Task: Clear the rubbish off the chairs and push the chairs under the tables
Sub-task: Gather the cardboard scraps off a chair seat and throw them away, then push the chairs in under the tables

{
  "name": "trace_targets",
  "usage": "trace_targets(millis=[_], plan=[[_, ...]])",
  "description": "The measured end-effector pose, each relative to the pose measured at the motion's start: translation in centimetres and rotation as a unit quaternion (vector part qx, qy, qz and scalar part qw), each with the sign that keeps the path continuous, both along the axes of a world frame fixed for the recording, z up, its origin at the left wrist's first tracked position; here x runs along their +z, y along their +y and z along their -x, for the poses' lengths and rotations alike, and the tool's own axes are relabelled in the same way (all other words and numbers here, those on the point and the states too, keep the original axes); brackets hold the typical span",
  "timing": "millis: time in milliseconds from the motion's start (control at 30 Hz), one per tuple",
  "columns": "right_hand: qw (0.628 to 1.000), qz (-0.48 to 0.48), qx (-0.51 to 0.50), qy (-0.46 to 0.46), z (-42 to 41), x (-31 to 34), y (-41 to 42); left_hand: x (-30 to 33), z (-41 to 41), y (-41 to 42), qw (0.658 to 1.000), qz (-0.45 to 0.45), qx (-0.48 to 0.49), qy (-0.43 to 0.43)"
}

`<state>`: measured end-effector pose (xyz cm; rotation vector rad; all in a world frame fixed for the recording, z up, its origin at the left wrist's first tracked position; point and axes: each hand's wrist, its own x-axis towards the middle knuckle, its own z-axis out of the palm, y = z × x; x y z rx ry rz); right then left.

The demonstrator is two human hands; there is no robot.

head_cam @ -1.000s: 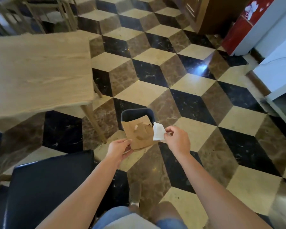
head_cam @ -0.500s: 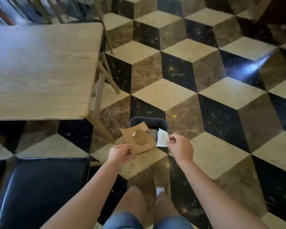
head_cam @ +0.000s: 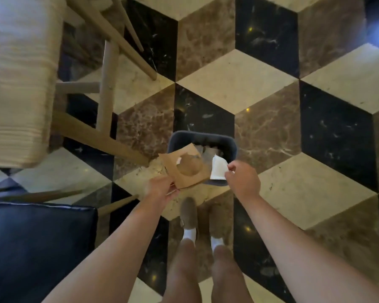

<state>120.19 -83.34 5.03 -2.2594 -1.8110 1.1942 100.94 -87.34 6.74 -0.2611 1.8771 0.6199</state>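
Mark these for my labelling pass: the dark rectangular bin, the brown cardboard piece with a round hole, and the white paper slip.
dark rectangular bin [head_cam: 232, 142]: head view, right part of its far rim.
brown cardboard piece with a round hole [head_cam: 173, 161]: head view, flat left part.
white paper slip [head_cam: 218, 169]: head view, its middle.

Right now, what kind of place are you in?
Probably a café or small restaurant: a wooden table, a black padded chair, patterned marble floor, and a bin for rubbish.

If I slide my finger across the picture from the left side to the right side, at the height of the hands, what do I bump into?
Wooden table → left hand → brown cardboard piece → white paper → right hand.
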Motion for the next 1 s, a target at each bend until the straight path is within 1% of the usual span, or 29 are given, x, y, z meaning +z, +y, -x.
trace_targets(millis=[100, 200, 367, 500, 600, 667, 700, 767, 833, 900, 1000], plan=[[0.999, 0.029, 0.01, -0.029, 0.5, -5.0, 1.3, -4.8, 0.5, 1.2, 1.0, 0.022, 0.001, -0.002], [0.998, 0.041, 0.026, -0.032, 1.4, -9.6, 2.5, -8.9, 0.8, 2.1, 0.999, 0.034, -0.009, 0.006], [0.996, 0.049, 0.065, -0.039, 2.6, -15.1, 3.3, -13.7, 0.5, 3.2, 0.999, 0.045, -0.011, -0.006], [0.995, 0.056, 0.078, -0.037, 2.7, -16.1, 3.1, -14.4, 0.3, 3.7, 0.999, 0.035, -0.017, -0.026], [0.993, 0.062, 0.089, -0.036, 2.6, -14.8, 3.1, -13.2, 0.0, 4.0, 0.999, 0.02, -0.037, -0.02], [0.993, 0.052, 0.1, -0.034, 2.5, -12.9, 3.1, -11.8, -0.2, 4.0, 0.996, 0.004, -0.086, 0.008], [0.993, 0.044, 0.106, -0.033, 2.5, -11.6, 3.1, -10.7, -0.3, 3.9, 0.992, -0.008, -0.127, 0.025], [0.992, 0.024, 0.12, -0.025, 2.5, -8.1, 3.2, -8.0, -0.3, 3.8, 0.973, -0.03, -0.218, 0.071], [0.991, -0.003, 0.136, -0.012, 2.5, -3.9, 3.1, -4.3, -0.2, 3.7, 0.941, -0.066, -0.311, 0.118], [0.987, -0.022, 0.159, -0.004, 2.7, 1.0, 2.8, 0.0, -0.2, 3.3, 0.895, -0.106, -0.404, 0.157], [0.975, -0.053, 0.215, -0.024, 3.2, 8.2, 1.5, 6.5, 0.0, 1.6, 0.826, -0.115, -0.505, 0.224]])
